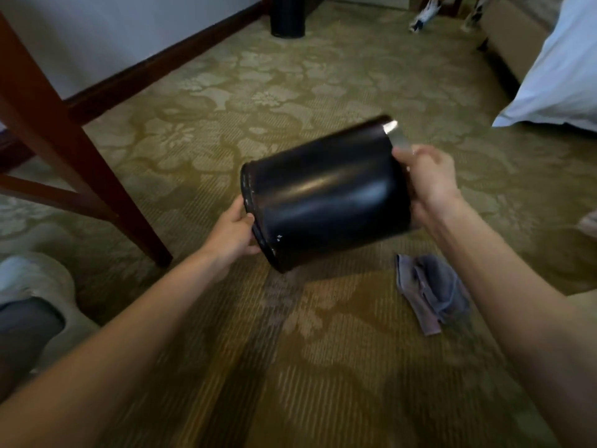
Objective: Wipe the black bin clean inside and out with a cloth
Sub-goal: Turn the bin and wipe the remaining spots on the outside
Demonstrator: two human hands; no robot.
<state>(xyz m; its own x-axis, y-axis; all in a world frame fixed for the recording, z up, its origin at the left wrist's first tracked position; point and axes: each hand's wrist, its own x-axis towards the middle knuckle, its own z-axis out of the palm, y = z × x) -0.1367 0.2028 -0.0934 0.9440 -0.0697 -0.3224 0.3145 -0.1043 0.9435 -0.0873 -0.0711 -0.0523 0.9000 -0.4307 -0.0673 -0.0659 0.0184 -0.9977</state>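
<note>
The black bin (323,195) is held on its side above the carpet, its glossy wall facing me. My left hand (234,231) grips its left end, thumb on the edge. My right hand (426,185) grips its right end, fingers curled over the rim, where a shiny inner surface shows. The inside of the bin is hidden. A crumpled grey cloth (429,292) lies on the carpet below my right forearm; neither hand touches it.
A wooden table leg (80,153) slants down at the left. A second black bin (287,16) stands by the far wall. White bedding (555,69) hangs at the right. My knee (29,302) is at the lower left. Patterned carpet (307,367) lies all round.
</note>
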